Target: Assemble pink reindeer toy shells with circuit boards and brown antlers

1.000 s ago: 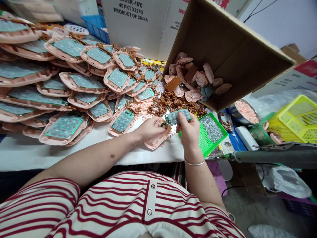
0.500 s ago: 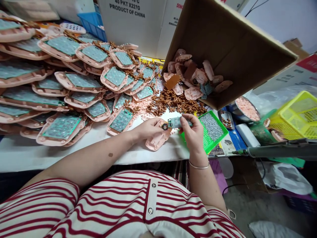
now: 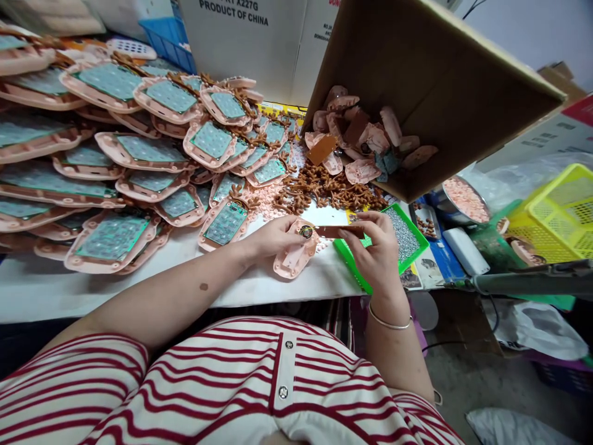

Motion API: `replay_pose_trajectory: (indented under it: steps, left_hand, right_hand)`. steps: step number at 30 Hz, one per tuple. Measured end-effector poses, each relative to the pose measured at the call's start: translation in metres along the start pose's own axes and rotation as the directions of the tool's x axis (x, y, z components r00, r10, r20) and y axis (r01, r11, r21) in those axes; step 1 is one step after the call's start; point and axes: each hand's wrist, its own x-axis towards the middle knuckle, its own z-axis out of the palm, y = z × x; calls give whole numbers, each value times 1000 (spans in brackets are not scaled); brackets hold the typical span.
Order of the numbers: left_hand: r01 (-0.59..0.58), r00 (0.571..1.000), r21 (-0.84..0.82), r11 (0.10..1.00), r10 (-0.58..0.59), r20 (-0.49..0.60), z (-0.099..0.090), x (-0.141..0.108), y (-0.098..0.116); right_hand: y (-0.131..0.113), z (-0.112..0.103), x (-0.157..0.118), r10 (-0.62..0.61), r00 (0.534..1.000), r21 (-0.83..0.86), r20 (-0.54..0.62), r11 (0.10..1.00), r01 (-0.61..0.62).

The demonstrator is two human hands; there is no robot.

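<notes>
My left hand [image 3: 274, 238] grips the upper left edge of a pink plastic shell half [image 3: 293, 262] just over the white tabletop. A round dark part, perhaps a small speaker [image 3: 306, 232], sits near the shell's top with thin wires. Between the fingers of my right hand [image 3: 378, 252] is a circuit board [image 3: 337, 232], tilted nearly edge-on so that its brown side shows. It is right of the shell, its near end beside the round part. Loose brown antler-shaped pieces [image 3: 324, 188] lie behind both hands.
Shells fitted with boards [image 3: 111, 238] are stacked at left. A tipped cardboard box [image 3: 445, 93] with pink parts opens behind my right hand. Beside that hand is a green tray [image 3: 419, 242] of small metal pieces. Further right are a yellow basket [image 3: 556, 213] and a bowl of pink pieces [image 3: 467, 201].
My right hand has moved slightly right and turned the circuit board from its pale green face to nearly edge-on, brown side showing. My left hand keeps the shell in about the same place.
</notes>
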Motion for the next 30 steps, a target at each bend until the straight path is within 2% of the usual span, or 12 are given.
replay_pose_trajectory:
  steps: [2, 5, 8, 13, 16, 20, 25, 30]
  left_hand:
    - [-16, 1000, 24, 1000, 16, -4, 0, 1, -1]
    - [-25, 999, 64, 998, 27, -23, 0, 2, -4]
    - [-38, 999, 93, 995, 39, -10, -1, 3, -7]
    - [-51, 998, 100, 994, 53, -19, -1, 4, -7]
    - [-50, 998, 123, 991, 54, -25, -1, 4, -6]
    - [-47, 999, 112, 993, 45, 18, -1, 3, -4]
    - [2, 1000, 23, 1000, -2, 28, -2, 1, -3]
    - [60, 997, -146, 987, -54, 46, -2, 0, 1]
  right_hand:
    - [-4, 6, -1, 130, 991, 108, 25, 985, -132]
    - [-7, 21, -2, 309, 951, 221, 30, 926, -307]
    - [-9, 33, 2, 358, 934, 264, 2, 900, -346]
    - [-13, 41, 10, 329, 944, 264, -33, 914, -309]
    - [-16, 42, 11, 243, 969, 213, -46, 950, -228]
    - [-17, 45, 14, 119, 992, 274, 32, 954, -124]
    - [-4, 46, 18, 106, 985, 404, 134, 902, -152]
    - [7, 41, 11, 108, 987, 391, 118, 909, -146]
